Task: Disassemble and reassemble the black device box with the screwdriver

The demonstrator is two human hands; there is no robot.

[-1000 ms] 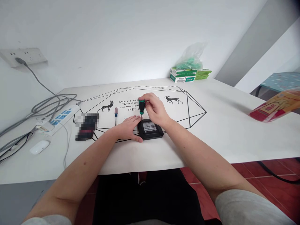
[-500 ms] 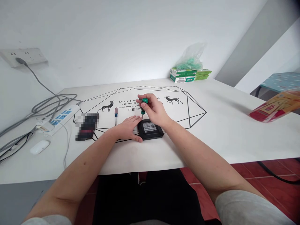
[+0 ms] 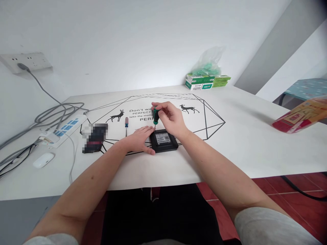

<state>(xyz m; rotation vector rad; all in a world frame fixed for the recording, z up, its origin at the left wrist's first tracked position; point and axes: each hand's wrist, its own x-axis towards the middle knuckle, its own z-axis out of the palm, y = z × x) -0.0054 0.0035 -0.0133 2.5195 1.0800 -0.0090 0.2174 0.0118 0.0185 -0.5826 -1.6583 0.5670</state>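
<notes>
A flat black device (image 3: 168,147) with a printed label lies on the desk before me. My left hand (image 3: 139,140) rests along its left side, thumb at the near corner and stretched fingers at the far one, bracing it. In my right hand (image 3: 172,117) is a green-and-black screwdriver (image 3: 155,117), pinched by the handle and held upright. Its shaft goes down to the device's far left corner; the tip is too small to make out. A second screwdriver (image 3: 126,123), with a red and blue handle, lies left of the device.
Left on the desk are a partly pixelated dark object (image 3: 95,144), a white power strip (image 3: 74,119) with cables and a white mouse-like object (image 3: 44,160). Green boxes (image 3: 200,80) under a plastic bag (image 3: 209,61) stand at the back. A red-yellow packet (image 3: 293,119) sits right.
The fingers of my right hand have shifted round the screwdriver handle, which now stands slightly lower and more upright. My left hand and the device have stayed put.
</notes>
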